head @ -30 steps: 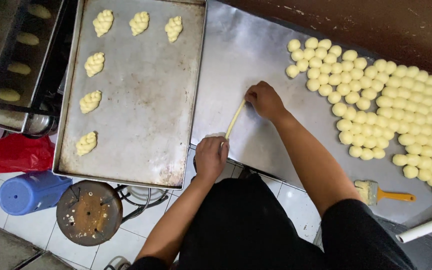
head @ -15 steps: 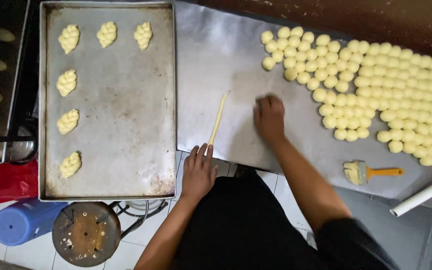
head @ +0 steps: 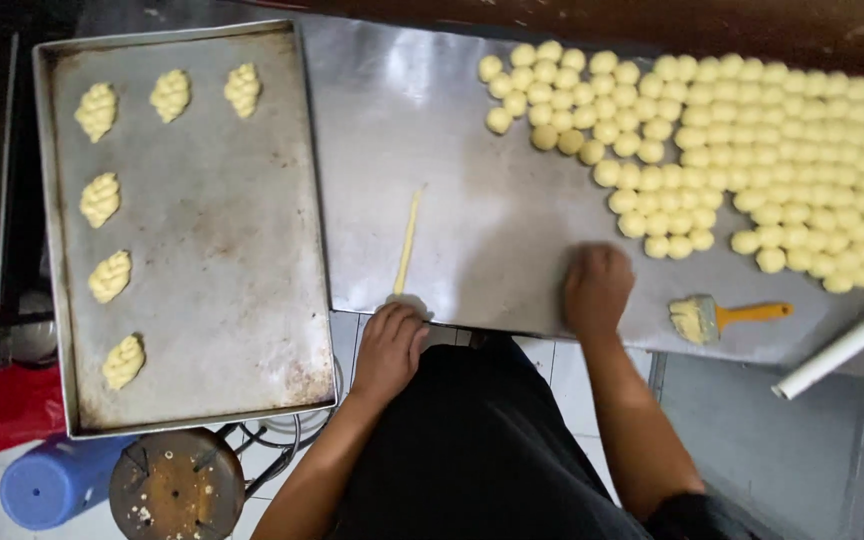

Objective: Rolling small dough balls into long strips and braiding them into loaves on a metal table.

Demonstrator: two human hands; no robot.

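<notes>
Two hands on steel table [head: 472, 230], left hand [head: 389, 345] fingers curled at dough strip [head: 408, 242], right hand [head: 597, 288] clenched.

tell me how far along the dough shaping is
Done: six twisted pieces sit on the baking tray. In hand: a thin dough rope lies on the steel table, its near end at the left hand; the right hand presses the table. Left: many dough balls remain unshaped.

Bare forearms, no sleeves visible; black garment over torso and lap, possibly apron.
</notes>
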